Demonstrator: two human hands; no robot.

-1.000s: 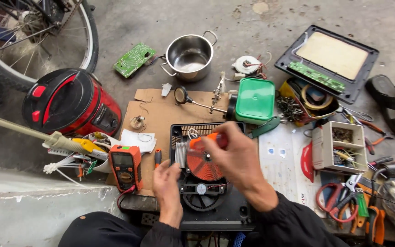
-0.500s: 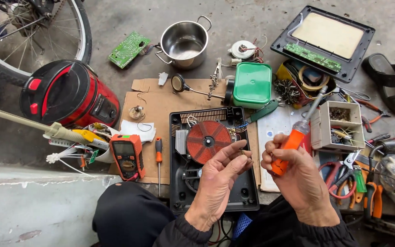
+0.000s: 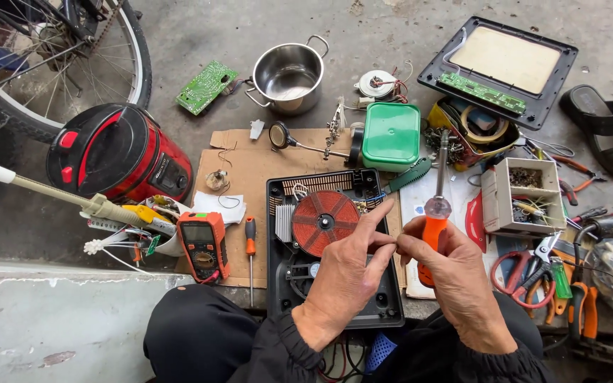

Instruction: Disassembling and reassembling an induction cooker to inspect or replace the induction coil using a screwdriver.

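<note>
Hands meet fingertip to fingertip, right [image 3: 455, 273] gripping orange screwdriver [image 3: 434, 213] upright, left [image 3: 345, 273] loosely open, empty

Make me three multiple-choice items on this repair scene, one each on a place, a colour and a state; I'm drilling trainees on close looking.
1. Where is the steel pot? A beyond the cardboard sheet; B on the red coil; C in the grey box.
2. The handle of the screwdriver in the right hand is: A blue; B orange; C black.
3. The left hand is: A gripping scissors; B empty, fingertips meeting the right hand; C flat on the floor.

A: it stands on bare concrete past the cardboard.
B: orange shows above the fist.
B: nothing visible in it.
</note>
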